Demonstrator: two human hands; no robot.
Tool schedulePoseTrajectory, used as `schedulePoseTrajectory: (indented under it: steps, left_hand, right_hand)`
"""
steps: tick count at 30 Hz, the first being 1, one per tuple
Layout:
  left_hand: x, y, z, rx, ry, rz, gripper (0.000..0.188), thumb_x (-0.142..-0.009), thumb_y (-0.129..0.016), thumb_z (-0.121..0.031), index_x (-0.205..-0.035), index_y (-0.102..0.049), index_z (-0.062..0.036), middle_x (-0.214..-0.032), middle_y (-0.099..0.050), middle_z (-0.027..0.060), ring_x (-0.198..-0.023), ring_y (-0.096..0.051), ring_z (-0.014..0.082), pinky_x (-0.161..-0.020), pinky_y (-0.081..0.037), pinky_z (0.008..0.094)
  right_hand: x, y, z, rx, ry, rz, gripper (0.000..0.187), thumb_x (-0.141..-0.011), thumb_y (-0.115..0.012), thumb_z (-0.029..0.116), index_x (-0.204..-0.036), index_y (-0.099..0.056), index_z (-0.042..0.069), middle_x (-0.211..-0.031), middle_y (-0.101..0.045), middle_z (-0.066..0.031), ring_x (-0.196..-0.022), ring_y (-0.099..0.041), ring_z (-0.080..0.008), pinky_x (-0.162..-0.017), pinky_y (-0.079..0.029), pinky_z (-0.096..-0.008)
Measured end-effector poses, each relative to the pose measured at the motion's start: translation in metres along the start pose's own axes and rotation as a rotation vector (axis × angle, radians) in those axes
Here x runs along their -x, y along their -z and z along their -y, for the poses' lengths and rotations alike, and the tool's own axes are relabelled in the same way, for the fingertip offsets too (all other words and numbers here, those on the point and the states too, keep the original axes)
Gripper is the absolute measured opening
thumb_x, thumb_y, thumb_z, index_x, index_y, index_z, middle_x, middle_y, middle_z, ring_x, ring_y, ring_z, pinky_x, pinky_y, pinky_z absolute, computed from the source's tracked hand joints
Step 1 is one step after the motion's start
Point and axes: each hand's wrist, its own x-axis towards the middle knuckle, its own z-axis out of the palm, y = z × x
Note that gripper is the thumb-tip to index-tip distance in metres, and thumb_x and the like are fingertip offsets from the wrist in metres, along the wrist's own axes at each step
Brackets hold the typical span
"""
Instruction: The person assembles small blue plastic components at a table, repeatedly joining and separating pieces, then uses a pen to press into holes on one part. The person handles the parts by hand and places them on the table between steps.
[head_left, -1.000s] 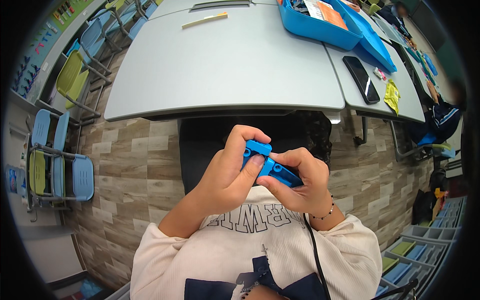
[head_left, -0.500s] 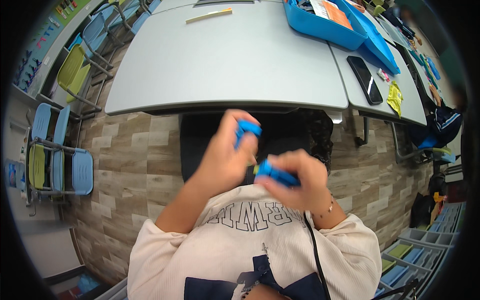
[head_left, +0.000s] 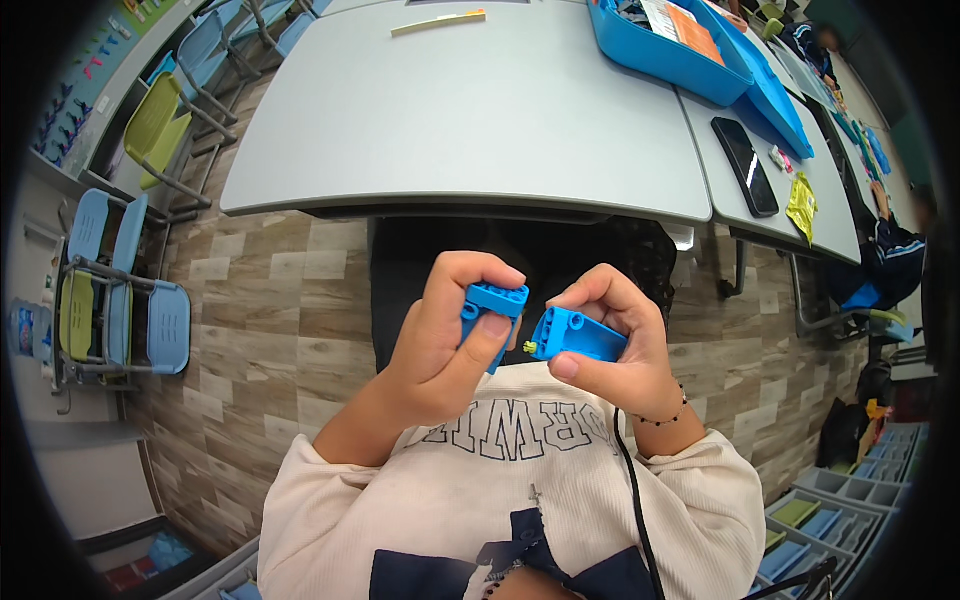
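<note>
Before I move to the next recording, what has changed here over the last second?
The left blue piece and right blue piece, together earlier, have parted sideways, showing a yellow-green peg on the right one. The left hand and right hand kept hold. The phone and blue case stayed put.

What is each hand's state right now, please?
Left hand: closed, holding a blue piece.
Right hand: closed, holding a second blue piece, yellow-green peg protruding.

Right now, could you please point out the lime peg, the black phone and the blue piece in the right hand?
Lime peg [head_left: 530, 347], head view: protruding tip.
Black phone [head_left: 745, 167], head view: screen middle.
Blue piece [head_left: 592, 341] in right hand [head_left: 648, 348], head view: hollow side.
</note>
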Motion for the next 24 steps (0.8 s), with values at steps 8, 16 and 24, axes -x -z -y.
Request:
schedulePoseTrajectory:
  steps: [8,16,24]
  left_hand:
    - [0.002,-0.008,0.001,-0.205,-0.147,0.021,0.023,-0.093,-0.045,-0.003,-0.115,-0.041,-0.0004,-0.095,-0.055,0.0107,-0.072,-0.056,0.0116,-0.063,-0.045,0.0238]
    - [-0.001,-0.010,0.002,-0.205,-0.129,0.038,0.023,-0.092,-0.044,-0.001,-0.114,-0.041,0.0000,-0.097,-0.054,0.0115,-0.071,-0.057,0.0139,-0.062,-0.045,0.0248]
    - [-0.005,-0.019,0.002,-0.261,-0.101,0.000,0.022,-0.092,-0.043,-0.001,-0.113,-0.042,-0.0011,-0.091,-0.054,0.0106,-0.068,-0.057,0.0135,-0.059,-0.045,0.0246]
  right_hand:
    - [0.004,-0.006,0.003,0.296,0.119,-0.036,0.040,-0.072,-0.079,0.012,-0.099,-0.051,-0.001,-0.083,-0.063,-0.0072,-0.071,-0.060,-0.0059,-0.060,-0.045,-0.0152]
    - [0.007,-0.009,0.007,0.630,0.441,-0.056,0.037,-0.075,-0.078,0.014,-0.098,-0.055,-0.004,-0.076,-0.063,-0.0121,-0.060,-0.064,-0.0144,-0.052,-0.049,-0.0221]
    - [0.007,-0.006,0.003,0.726,0.512,-0.048,0.036,-0.076,-0.076,0.013,-0.097,-0.054,-0.005,-0.073,-0.062,-0.0124,-0.058,-0.063,-0.0161,-0.050,-0.048,-0.0229]
